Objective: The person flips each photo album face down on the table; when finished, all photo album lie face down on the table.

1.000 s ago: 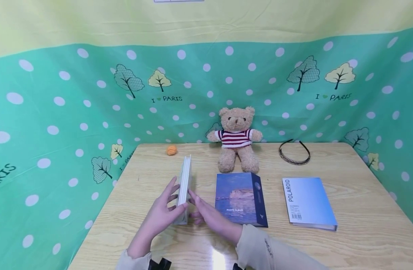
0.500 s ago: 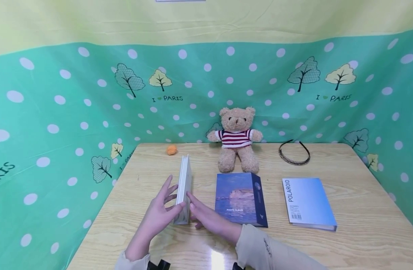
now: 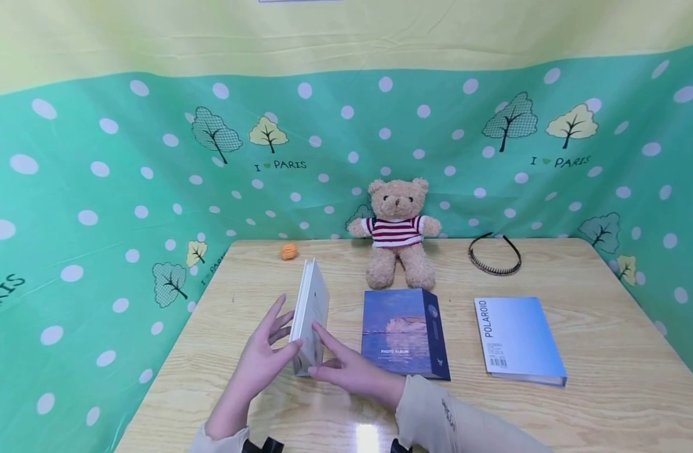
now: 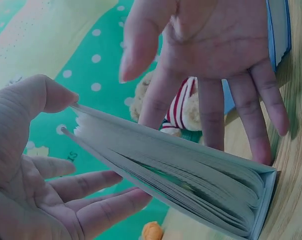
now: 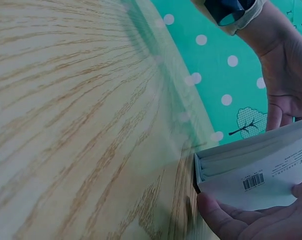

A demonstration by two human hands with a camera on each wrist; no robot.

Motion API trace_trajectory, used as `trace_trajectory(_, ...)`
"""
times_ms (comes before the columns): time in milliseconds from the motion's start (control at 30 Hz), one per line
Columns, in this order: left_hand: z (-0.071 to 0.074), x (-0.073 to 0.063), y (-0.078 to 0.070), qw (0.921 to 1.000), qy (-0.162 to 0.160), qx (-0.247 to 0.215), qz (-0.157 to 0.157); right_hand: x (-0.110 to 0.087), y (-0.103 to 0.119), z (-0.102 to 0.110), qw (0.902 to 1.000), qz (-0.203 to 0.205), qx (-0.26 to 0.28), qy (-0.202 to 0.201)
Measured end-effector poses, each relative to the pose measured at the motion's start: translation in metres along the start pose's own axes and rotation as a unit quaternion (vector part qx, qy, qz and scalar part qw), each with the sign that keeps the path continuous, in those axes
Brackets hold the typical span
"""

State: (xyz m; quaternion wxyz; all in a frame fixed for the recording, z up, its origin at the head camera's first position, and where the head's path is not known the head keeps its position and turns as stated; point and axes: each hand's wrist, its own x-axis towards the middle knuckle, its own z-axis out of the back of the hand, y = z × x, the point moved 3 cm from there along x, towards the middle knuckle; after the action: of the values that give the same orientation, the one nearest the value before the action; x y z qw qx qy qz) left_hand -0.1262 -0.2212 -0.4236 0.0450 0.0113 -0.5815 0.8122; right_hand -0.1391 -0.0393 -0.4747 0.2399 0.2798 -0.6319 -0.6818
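A pale photo album stands on edge on the table, tilted a little, its pages slightly fanned in the left wrist view. My left hand holds it from the left, thumb on the edge of one cover and fingers against the other cover. On its right side, my right hand touches the cover with extended fingers. In the right wrist view a barcode shows on that cover. A blue photo album with a seascape picture lies just right of my right hand.
A light-blue Polaroid album lies farther right on the wooden table. Behind stand a teddy bear in a striped shirt, a black headband and a small orange object. A green dotted cloth hangs at the back and sides.
The pale album has turned so that its right cover now faces me more. My right hand's fingers have spread over that cover; the left hand has shifted slightly left.
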Motion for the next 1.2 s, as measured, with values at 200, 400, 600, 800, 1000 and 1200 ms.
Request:
trace_trajectory(200, 0.003, -0.002, -0.003, 0.9999, -0.002, -0.013, -0.003, 0.0, 0.001, -0.001, 0.9999, 0.014, -0.003, 0.007)
trace_trajectory(400, 0.005, -0.002, -0.004, 0.9997, -0.01, -0.02, 0.003, 0.002, 0.001, -0.002, 0.9985, 0.044, -0.032, 0.004)
trace_trajectory(600, 0.005, -0.002, -0.002, 0.9982, -0.021, -0.057, -0.002, 0.003, 0.002, -0.002, 0.9953, 0.076, -0.06, 0.0)
trace_trajectory(800, 0.01, -0.002, 0.004, 0.9935, -0.019, -0.112, 0.015, 0.003, 0.002, -0.001, 0.9936, 0.069, -0.089, -0.008)
trace_trajectory(1000, 0.017, -0.002, 0.012, 0.9901, -0.013, -0.139, 0.012, 0.002, 0.001, -0.002, 0.9913, 0.031, -0.126, -0.021)
trace_trajectory(1200, 0.021, -0.001, 0.02, 0.9873, 0.003, -0.159, -0.005, 0.003, 0.002, -0.003, 0.9848, 0.031, -0.165, -0.045)
